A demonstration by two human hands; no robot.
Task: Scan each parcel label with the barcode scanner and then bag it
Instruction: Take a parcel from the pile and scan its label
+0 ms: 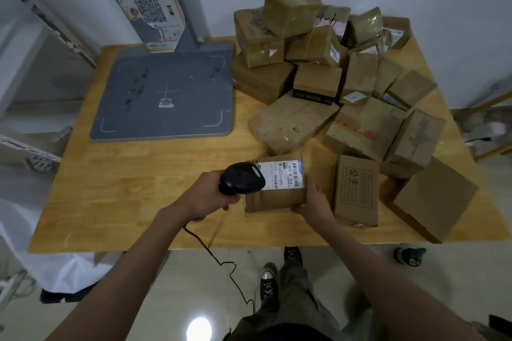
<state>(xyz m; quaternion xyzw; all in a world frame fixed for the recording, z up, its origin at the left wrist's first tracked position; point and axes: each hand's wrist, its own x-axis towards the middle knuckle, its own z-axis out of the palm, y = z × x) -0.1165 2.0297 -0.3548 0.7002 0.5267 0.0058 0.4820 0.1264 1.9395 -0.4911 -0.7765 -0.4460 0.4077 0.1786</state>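
Observation:
My left hand (206, 194) grips a black corded barcode scanner (242, 178), its head lying over the left edge of a white label (285, 174). That label is on top of a brown cardboard parcel (274, 196), held just above the wooden table (138, 188) near its front edge. My right hand (313, 201) grips the parcel's right end from the side and below. A heap of several brown parcels (327, 77) covers the table's right half.
A grey scanning platform (166, 91) with a post and a QR poster (146, 8) stands at the back left. The scanner's black cable (219, 260) hangs over the table's front edge. A white bag (55, 266) lies at the lower left, metal shelving beyond.

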